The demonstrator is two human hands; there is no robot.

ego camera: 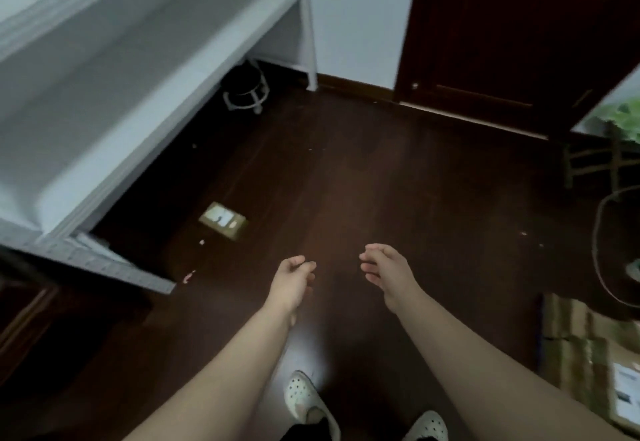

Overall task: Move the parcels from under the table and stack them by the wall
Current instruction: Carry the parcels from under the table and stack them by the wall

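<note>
Stood on a dark wooden floor in pale perforated shoes, both bare forearms held out forward and down, roughly parallel. Held the left hand low above the boards, palm turned inward toward the other hand, fingers loosely curled with the thumb on top; gripped nothing. Held the right hand level with it and a little apart, palm facing in likewise, fingers hanging in a slack curl, also empty. Touched neither hand to anything.

Found one small brown parcel flat on the floor ahead and to the left of the left hand, pale label upward, near the front edge of the white table; seemingly just outside the tabletop's edge, hard to judge through the blur. Saw more cardboard parcels lying together at the lower right, well apart from the small one, one bearing a white label, partly cut off by the frame. Noted a round stool under the table's far end, a pale wall beyond, and a dark door to the wall's right.
</note>
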